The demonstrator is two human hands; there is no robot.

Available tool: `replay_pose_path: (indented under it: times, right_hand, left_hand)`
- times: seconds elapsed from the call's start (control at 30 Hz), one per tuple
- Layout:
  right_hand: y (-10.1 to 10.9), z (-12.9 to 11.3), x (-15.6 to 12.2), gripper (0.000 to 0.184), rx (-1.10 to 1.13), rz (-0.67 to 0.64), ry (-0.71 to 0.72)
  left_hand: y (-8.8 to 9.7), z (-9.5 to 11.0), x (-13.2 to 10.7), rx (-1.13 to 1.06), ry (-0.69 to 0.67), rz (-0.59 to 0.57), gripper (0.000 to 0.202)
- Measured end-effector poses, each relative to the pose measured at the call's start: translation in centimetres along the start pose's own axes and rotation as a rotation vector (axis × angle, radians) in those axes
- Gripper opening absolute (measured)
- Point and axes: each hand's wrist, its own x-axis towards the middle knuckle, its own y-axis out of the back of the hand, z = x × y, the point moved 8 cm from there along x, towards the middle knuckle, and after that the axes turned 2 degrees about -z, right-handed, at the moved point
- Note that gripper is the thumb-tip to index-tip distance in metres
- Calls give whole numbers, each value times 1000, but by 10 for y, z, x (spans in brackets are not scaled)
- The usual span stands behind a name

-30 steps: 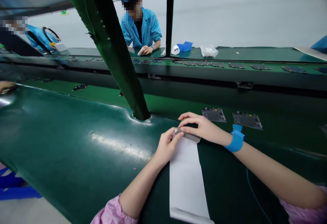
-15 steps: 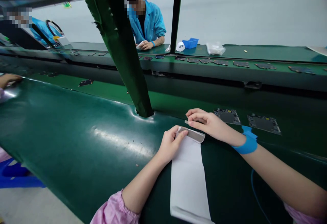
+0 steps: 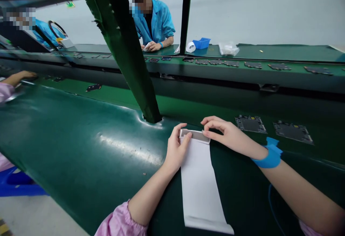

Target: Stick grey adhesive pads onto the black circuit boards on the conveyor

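Observation:
A long white paper strip [image 3: 201, 182] hangs down over the green table, with a grey band [image 3: 198, 135] across its top end. My left hand [image 3: 177, 146] is closed on that top end, thumb pressed on the grey band. Close by on the right, my right hand [image 3: 223, 133] is closed in a pinch at the band's right corner. A small pale bit shows at its fingertips, too small to name. A blue wrist strap [image 3: 269, 157] is around my right wrist.
Circuit boards [image 3: 250, 124] lie on the green line just beyond my right hand. A green-wrapped post [image 3: 126, 56] slants up ahead on the left. Across the line a co-worker in blue [image 3: 157, 20] handles something white. Another person's hand [image 3: 25, 75] is at the far left.
My right hand has brought its fingertips to the band's right corner. The strip's top end has shifted slightly left and up. The circuit boards near my right hand have moved right.

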Motion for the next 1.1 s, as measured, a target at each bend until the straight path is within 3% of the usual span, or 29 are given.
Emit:
replay_pose_path:
  times: [0.17,0.27,0.47,0.6,0.77,0.9,1.1]
  right_hand:
    - [8,-8,26,32,-56,7,103]
    - [7,-14,70,27,-130,-92,124]
    - [-7,-20,166,14,-170,-277,8]
    - [-19,-16,217,14,-225,-325,-73]
    - [-31,-5,275,19,-293,-363,-81]
    - [-42,0,300,23,-326,-392,-12]
    - [-45,7,302,26,-306,-397,-7]
  left_hand:
    - [-2,-2,0,-35,-3,-2,31]
    - [-1,-1,-3,-51,5,2,29]
    - [8,-7,-16,-125,91,-30,31]
    - [20,-14,-17,-185,174,-107,32]
    - [37,-26,-8,-261,262,-97,35]
    - [33,-27,-7,-268,276,-132,33]
    - [28,-19,-11,-248,270,-138,30]
